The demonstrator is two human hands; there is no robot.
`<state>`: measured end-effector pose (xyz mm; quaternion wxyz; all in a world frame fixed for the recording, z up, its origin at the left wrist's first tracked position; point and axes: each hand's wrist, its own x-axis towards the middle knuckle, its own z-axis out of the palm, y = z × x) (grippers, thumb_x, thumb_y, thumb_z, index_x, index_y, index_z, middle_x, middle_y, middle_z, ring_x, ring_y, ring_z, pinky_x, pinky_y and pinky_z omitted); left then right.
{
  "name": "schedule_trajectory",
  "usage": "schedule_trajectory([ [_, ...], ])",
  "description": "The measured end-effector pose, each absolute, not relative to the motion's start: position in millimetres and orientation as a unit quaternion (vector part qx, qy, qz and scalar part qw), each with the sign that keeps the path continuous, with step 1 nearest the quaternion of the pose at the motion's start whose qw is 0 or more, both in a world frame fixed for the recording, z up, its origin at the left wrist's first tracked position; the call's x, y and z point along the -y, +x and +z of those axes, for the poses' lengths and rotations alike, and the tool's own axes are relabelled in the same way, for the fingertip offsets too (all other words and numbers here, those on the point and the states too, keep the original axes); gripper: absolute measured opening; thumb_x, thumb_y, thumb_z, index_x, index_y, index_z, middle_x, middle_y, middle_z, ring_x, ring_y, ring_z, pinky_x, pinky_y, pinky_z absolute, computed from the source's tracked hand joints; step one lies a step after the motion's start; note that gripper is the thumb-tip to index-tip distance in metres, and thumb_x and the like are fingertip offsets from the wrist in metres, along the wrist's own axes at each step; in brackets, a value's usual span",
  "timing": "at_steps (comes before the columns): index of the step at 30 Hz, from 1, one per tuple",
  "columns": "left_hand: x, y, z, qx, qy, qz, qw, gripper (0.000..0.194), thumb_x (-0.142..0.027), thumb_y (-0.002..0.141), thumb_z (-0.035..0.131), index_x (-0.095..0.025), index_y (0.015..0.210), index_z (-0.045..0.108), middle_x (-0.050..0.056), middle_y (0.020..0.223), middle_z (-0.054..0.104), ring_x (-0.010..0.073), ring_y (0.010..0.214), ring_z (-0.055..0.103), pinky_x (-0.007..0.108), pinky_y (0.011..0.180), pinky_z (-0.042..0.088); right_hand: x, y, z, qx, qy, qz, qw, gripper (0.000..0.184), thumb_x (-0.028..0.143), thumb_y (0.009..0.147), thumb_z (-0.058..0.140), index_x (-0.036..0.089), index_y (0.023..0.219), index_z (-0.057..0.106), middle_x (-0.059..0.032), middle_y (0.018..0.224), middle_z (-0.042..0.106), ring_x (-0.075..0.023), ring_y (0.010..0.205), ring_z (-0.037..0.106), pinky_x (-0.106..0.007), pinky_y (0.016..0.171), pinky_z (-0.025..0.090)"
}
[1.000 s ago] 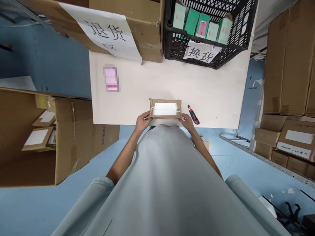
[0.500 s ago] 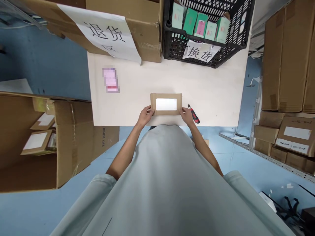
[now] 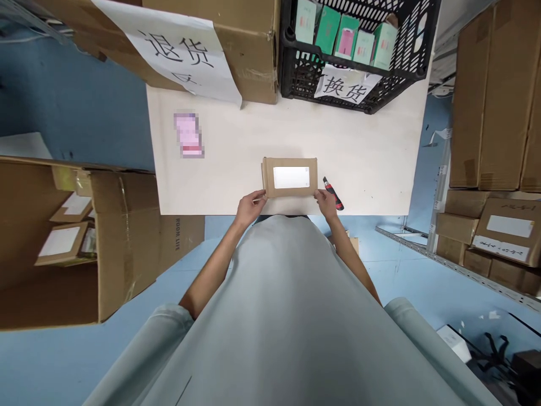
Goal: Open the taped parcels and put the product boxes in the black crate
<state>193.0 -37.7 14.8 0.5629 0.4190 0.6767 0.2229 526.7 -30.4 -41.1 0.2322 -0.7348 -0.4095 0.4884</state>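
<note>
A small brown cardboard box (image 3: 270,177) with a blank-looking white label (image 3: 291,177) is held between my hands over the near edge of the white table. The fingers of my left hand (image 3: 251,206) pinch its lower left corner. At the lower right corner, my right hand (image 3: 326,203) grips it between thumb and fingers. Just beyond that hand lies a red and black box cutter (image 3: 333,193), partly covered by my fingers.
A pink blurred item (image 3: 188,134) lies on the table (image 3: 236,135). Behind stand a large carton (image 3: 253,62) with a paper sign and a black crate (image 3: 296,73) of green and white boxes. An open carton (image 3: 122,248) of parcels is left; stacked boxes (image 3: 502,228) are right.
The box has shifted slightly right and tipped a little, so its left side now shows. Both hands have moved along with it, still at its lower corners.
</note>
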Motion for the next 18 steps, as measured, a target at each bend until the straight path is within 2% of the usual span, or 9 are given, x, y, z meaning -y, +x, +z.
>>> schedule_trajectory([
  [4, 40, 216, 50, -0.603, 0.482, 0.239, 0.589, 0.057, -0.051, 0.104, 0.068, -0.019, 0.150, 0.081, 0.012, 0.157, 0.078, 0.0331, 0.147, 0.074, 0.047, 0.130, 0.057, 28, 551, -46, 0.353, -0.761, 0.484, 0.249, 0.055, 0.078, 0.096, 0.066, 0.024, 0.102, 0.073, -0.0135, 0.108, 0.085, -0.0297, 0.108, 0.080, -0.046, 0.096, 0.068],
  [6, 41, 234, 68, -0.562, 0.511, 0.227, 0.609, 0.060, -0.051, 0.106, 0.068, -0.024, 0.158, 0.076, 0.009, 0.160, 0.077, 0.0314, 0.146, 0.075, 0.045, 0.126, 0.060, 26, 561, -49, 0.334, -0.775, 0.476, 0.249, 0.054, 0.079, 0.095, 0.066, 0.025, 0.096, 0.070, -0.0109, 0.101, 0.083, -0.0264, 0.101, 0.079, -0.042, 0.092, 0.067],
  [9, 41, 258, 90, -0.537, 0.542, 0.186, 0.619, 0.063, -0.045, 0.108, 0.067, -0.029, 0.168, 0.068, 0.007, 0.147, 0.084, 0.0302, 0.135, 0.080, 0.043, 0.116, 0.064, 25, 569, -51, 0.323, -0.782, 0.472, 0.248, 0.055, 0.080, 0.095, 0.066, 0.025, 0.094, 0.068, -0.0082, 0.096, 0.082, -0.0233, 0.093, 0.078, -0.038, 0.086, 0.065],
  [13, 39, 273, 102, -0.542, 0.562, 0.150, 0.606, 0.064, -0.036, 0.108, 0.067, -0.032, 0.172, 0.064, 0.005, 0.125, 0.089, 0.0314, 0.125, 0.083, 0.042, 0.109, 0.065, 25, 568, -51, 0.318, -0.781, 0.475, 0.253, 0.057, 0.080, 0.096, 0.065, 0.024, 0.097, 0.069, -0.0082, 0.096, 0.082, -0.0227, 0.089, 0.078, -0.039, 0.085, 0.065],
  [18, 38, 260, 94, -0.584, 0.552, 0.157, 0.574, 0.054, -0.039, 0.109, 0.068, -0.031, 0.162, 0.075, 0.004, 0.117, 0.090, 0.0331, 0.114, 0.086, 0.045, 0.111, 0.065, 27, 566, -45, 0.320, -0.774, 0.483, 0.255, 0.053, 0.074, 0.098, 0.069, 0.022, 0.099, 0.072, -0.0119, 0.103, 0.085, -0.0252, 0.094, 0.081, -0.045, 0.091, 0.068],
])
